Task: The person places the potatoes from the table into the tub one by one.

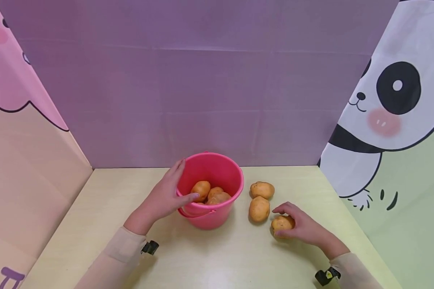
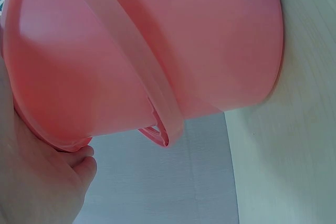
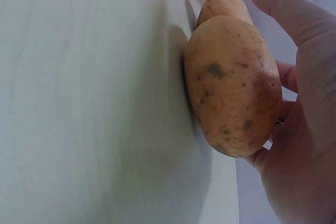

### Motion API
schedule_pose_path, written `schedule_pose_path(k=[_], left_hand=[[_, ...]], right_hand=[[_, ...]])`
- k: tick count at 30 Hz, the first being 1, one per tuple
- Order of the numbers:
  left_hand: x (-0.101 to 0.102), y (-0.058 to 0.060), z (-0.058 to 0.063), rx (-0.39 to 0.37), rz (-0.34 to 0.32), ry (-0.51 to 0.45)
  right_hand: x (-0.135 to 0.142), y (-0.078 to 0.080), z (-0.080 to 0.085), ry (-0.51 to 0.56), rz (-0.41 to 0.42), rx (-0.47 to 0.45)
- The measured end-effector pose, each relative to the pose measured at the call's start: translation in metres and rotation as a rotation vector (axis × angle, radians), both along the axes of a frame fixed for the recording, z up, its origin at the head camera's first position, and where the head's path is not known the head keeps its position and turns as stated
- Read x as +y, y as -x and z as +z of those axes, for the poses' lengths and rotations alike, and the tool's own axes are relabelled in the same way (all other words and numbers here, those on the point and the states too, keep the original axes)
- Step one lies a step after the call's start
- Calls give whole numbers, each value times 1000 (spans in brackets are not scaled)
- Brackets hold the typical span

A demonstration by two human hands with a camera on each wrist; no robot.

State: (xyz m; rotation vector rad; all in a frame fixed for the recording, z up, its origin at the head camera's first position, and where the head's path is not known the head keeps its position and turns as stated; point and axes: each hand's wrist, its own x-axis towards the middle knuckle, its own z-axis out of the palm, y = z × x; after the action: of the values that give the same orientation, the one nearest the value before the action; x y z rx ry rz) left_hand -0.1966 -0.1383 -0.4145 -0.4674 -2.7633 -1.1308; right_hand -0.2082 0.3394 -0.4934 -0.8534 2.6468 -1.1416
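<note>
A pink bucket with several potatoes inside stands near the back of the table. My left hand grips its left rim, thumb over the edge and fingers along the outside. In the left wrist view, the bucket's handle hangs across its side. To the right, my right hand holds a potato at table level, thumb on the near side and fingers curled round the far side. This potato has dark spots; the fingers behind it are partly hidden in the right wrist view.
Two more potatoes lie between the bucket and my right hand: one nearer and one farther back, close together. A purple backdrop rises behind the pale table. Printed side panels, one with a panda, flank it.
</note>
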Motion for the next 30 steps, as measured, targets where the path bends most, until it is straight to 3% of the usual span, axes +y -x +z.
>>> schedule_pose_path(k=[13, 22, 30], left_hand=[[-1, 1, -1, -4, -3, 3], [-1, 0, -1, 5, -8, -7], [-1, 1, 0, -3, -14, -3]], right_hand=[[1, -1, -6, -23, 87, 32], [2, 2, -10, -13, 64, 3], [-2, 6, 2, 9, 46, 59]])
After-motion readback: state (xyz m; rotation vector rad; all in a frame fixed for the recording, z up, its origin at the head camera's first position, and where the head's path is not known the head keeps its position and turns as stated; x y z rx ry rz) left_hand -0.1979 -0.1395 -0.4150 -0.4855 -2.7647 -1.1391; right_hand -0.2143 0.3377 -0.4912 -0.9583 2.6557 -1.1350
